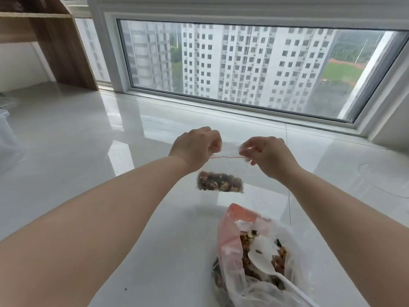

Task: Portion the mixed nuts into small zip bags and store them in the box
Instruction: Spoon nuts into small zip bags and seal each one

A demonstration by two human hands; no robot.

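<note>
Head view: clear red-sealed zip bag (223,171), nut-bottomed.

zip bag (220,173) betw hands, big nut bag (250,258) in front, spoon (263,255) inside.

glossy white surface (66,151), open bag of mixed nuts (254,258) on it

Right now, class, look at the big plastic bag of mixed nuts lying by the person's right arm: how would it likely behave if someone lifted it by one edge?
The big plastic bag looks thin and crumpled, so it would probably sag. Its mouth lies open, so nuts and the white spoon could well spill. The heap inside suggests some weight.
</note>
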